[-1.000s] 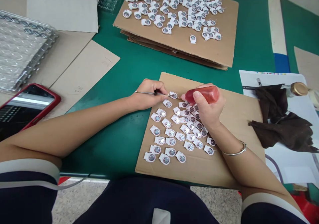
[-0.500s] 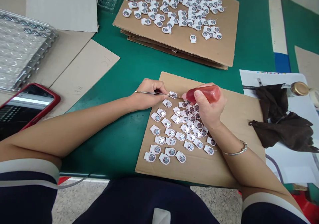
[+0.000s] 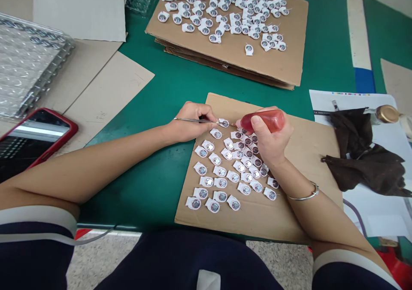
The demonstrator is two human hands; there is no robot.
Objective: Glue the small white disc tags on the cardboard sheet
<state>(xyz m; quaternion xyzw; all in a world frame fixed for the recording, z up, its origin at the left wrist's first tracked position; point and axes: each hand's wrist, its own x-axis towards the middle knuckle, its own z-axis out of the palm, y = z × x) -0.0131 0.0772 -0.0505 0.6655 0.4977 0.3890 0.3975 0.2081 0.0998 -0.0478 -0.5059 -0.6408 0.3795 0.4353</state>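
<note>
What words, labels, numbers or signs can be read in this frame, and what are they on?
None can be read.
Faint pencil marks on the cardboard sheet at left are too small to make out.
The phone screen shows only a reflection.
The white printed sheet at right bears a row of tiny coloured marks, no legible text.
The red squeeze bottle in the right hand shows no label.

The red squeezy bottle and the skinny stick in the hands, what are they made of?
The red bottle in the right hand looks like soft, see-through plastic: it glows red and shines smoothly. The thin tool in the left hand seems to be metal: it is silvery and glints, probably tweezers. Both rest over a cardboard sheet, matte brown.
</note>
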